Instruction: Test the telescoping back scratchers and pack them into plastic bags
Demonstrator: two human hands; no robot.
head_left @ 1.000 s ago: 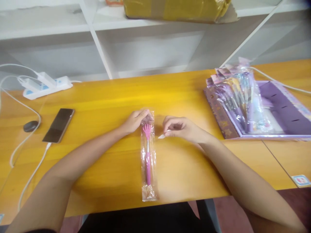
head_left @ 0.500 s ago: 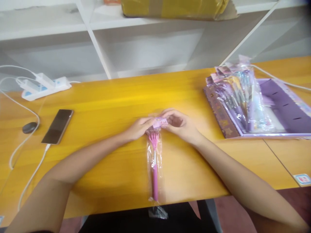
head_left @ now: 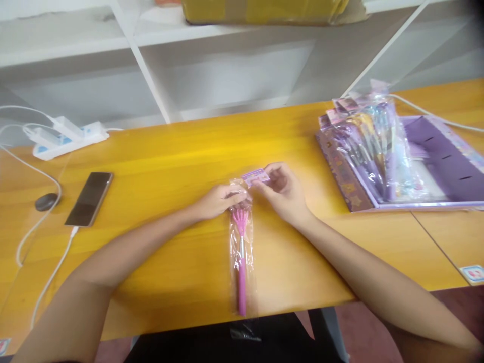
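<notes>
Back scratcher point(head_left: 242, 272), pink with a hand-shaped head: lay in a clear plastic sleeve point(head_left: 251, 252) on the yellow wooden table point(head_left: 170, 146), pointing head-first towards the white shelving point(head_left: 141, 65). Reached past the near table edge with the sleeve's lower end, over black clothing point(head_left: 189, 349). Pinched the sleeve's top with the left hand point(head_left: 219, 201), covering part of it. Held a small purple card point(head_left: 255, 176) in the right hand point(head_left: 285, 195), narrowly between thumb and fingers, by the sleeve's top; could not tell whether touching it. On the right, saw an open purple box point(head_left: 440, 164), partly hidden under overlapping clear packets point(head_left: 372, 146) along the left side. Noticed a white cable point(head_left: 442, 119) behind the box and a small sticker point(head_left: 473, 274) near the table's front edge. On the left, saw a phone point(head_left: 88, 199) connected to a charging cable point(head_left: 51, 280), a round black object point(head_left: 46, 202) crossed by a white cord point(head_left: 35, 168), and a power strip point(head_left: 71, 142) bearing plugs. Above, saw a yellow-taped box point(head_left: 264, 12) on the shelving, cut off by the view
</notes>
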